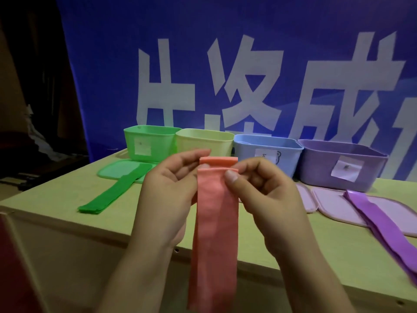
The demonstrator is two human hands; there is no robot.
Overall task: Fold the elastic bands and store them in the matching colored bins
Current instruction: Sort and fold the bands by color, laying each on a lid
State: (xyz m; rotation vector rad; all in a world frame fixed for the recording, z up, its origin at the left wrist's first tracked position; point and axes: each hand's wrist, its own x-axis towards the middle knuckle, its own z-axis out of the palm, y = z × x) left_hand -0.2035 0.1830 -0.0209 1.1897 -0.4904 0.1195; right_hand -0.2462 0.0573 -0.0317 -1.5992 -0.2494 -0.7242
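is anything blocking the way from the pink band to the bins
Nothing visible does. Both hands, left hand and right hand, pinch the pink band in the air before the yellow-green bin, which is open-topped. No pink bin is visible.

A blue banner (225, 41) with large white characters fills the wall behind a pale wooden table (67, 222). To the left the room is dark, with dim, unclear shapes.

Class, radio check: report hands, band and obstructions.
Left hand, right hand: each has a grip on pink band. Top edge rolled, rest hanging. No pink bin visible.
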